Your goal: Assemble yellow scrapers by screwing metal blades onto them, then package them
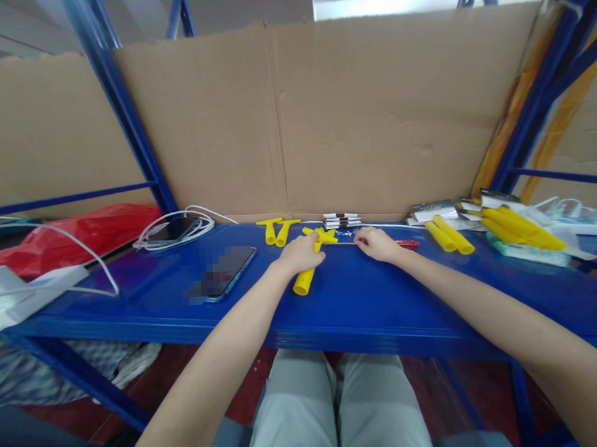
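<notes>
My left hand (pixel 301 253) is wrapped round a yellow tube (pixel 304 282) with a cross-shaped yellow top (pixel 320 236), lying on the blue table (pixel 363 307). To its right, the fingers of my right hand (pixel 376 244) are pressed together at the table surface, beside small pale pieces (pixel 346 234); what they pinch is too small to make out. A red-handled tool (pixel 408 244) lies just right of that hand, partly hidden behind it. Behind my left hand are two yellow T-shaped pieces (pixel 279 231). A stack of white and black strips (pixel 342 220) sits at the back.
A phone (pixel 230 272) lies left of my left hand. Farther left are a coiled white cable (pixel 176 238), a red bag (pixel 79 238) and a white box (pixel 27 298). Yellow tubes (pixel 449 233) and yellow bundled pieces (pixel 521 228) lie at right. Cardboard (pixel 347 114) stands behind the table.
</notes>
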`<control>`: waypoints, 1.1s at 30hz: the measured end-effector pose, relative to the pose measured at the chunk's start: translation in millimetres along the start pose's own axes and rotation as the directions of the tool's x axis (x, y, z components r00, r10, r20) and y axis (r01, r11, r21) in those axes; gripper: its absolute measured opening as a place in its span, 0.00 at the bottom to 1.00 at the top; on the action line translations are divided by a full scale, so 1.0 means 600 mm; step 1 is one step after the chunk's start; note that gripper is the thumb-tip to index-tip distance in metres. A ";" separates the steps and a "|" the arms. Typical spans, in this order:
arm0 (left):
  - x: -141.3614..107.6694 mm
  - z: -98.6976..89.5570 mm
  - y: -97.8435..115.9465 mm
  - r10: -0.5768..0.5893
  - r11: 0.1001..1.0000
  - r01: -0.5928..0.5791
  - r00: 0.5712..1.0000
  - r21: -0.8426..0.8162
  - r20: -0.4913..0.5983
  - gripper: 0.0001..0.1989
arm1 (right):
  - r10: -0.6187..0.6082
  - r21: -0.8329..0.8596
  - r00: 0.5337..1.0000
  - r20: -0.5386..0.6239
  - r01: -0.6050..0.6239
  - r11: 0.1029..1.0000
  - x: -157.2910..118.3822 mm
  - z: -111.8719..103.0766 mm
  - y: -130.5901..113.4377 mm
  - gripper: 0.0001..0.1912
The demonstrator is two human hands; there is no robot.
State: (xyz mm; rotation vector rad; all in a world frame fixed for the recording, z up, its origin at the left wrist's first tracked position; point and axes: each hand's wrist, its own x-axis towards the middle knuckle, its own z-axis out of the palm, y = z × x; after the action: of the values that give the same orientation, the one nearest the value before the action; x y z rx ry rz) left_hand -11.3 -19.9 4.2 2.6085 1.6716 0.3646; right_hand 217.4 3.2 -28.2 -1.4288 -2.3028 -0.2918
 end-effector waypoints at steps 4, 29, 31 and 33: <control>0.001 0.000 -0.001 -0.048 0.999 0.048 0.999 -0.017 0.001 0.29 | -0.016 0.058 0.999 0.049 0.013 0.998 0.002 -0.005 -0.001 0.10; 0.000 -0.002 0.003 -0.068 0.997 0.070 0.997 -0.044 0.039 0.26 | 0.091 0.009 0.970 0.225 -0.096 0.995 -0.010 -0.060 0.033 0.11; -0.002 -0.003 0.004 -0.061 0.997 0.063 0.997 -0.044 0.047 0.26 | 0.115 -0.025 0.978 0.175 -0.113 0.993 -0.006 -0.061 0.033 0.12; -0.003 -0.004 0.006 -0.049 0.998 0.051 0.997 -0.042 0.053 0.26 | 0.126 -0.063 0.984 0.128 -0.119 0.991 0.001 -0.061 0.033 0.13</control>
State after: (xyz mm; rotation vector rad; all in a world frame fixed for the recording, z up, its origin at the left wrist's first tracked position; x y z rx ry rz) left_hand -9.6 -23.2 6.5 2.5186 1.6895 0.3249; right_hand 243.4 -1.5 3.8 -1.6551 -2.3130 -0.2325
